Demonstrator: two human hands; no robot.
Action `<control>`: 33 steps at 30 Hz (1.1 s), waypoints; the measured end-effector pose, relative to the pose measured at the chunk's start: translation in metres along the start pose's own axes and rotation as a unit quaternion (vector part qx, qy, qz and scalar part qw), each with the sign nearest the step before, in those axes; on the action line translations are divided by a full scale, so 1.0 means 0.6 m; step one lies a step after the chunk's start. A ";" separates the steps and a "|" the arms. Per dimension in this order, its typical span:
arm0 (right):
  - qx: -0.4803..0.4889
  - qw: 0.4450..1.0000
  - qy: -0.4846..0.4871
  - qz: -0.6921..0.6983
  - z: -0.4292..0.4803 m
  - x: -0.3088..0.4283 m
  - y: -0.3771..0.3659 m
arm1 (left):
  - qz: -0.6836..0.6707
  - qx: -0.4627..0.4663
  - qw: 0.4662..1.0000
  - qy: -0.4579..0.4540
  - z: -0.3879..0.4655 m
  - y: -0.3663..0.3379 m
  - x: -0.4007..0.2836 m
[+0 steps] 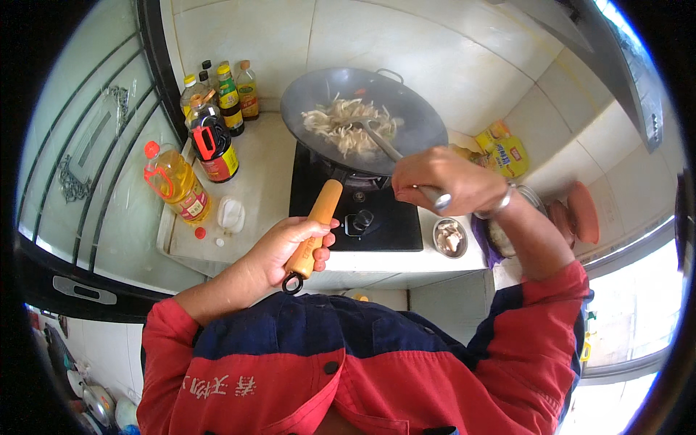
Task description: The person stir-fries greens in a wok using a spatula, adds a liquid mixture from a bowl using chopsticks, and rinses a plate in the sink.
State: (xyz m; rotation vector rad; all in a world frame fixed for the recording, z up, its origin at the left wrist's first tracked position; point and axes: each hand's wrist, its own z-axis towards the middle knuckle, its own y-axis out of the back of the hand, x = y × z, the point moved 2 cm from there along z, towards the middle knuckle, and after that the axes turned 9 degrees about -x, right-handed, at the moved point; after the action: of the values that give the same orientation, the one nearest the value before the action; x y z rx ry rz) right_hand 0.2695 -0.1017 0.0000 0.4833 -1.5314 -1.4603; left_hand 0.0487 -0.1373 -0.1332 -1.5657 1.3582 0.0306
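Observation:
My left hand (296, 244) is wrapped around the wooden handle (322, 206) of a dark wok (418, 109), steadying it over the stove. In my right hand (451, 179) is a metal spatula (383, 142), its shaft angled down and its head among pale sliced strips (348, 128) on the wok's floor. The strips look like mushroom or onion; I cannot tell which. Light steam blurs the wok's inside. A small metal bowl (450, 238) with pale pieces of food stands on the counter below my right forearm.
Left of the black gas stove (310, 228) stand an oil bottle (179, 185), a dark sauce jug (212, 144) and several sauce bottles (230, 100). A white container (231, 215) sits nearby. Yellow seasoning bags (505, 155) lean at the right wall. A range hood (625, 70) overhangs the upper right.

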 end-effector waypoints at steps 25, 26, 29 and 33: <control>0.001 0.995 0.067 0.075 -0.053 -0.006 -0.023 | 0.010 -0.010 1.000 -0.004 -0.003 0.000 0.002; 0.032 0.994 0.072 0.072 -0.056 -0.001 -0.018 | 0.008 -0.013 1.000 -0.003 -0.005 0.000 0.002; 0.044 0.998 0.006 0.042 -0.062 -0.025 -0.025 | 0.011 -0.009 1.000 -0.006 -0.004 -0.003 0.002; -0.143 0.985 -0.028 0.096 -0.050 -0.058 -0.075 | -0.016 0.014 1.000 0.005 0.006 0.002 0.004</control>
State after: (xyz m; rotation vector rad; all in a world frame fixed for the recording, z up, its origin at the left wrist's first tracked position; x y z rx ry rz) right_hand 0.2972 -0.1001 -0.0581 0.1211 -1.3405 -1.5204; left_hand 0.0507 -0.1363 -0.1375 -1.5658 1.3361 -0.0144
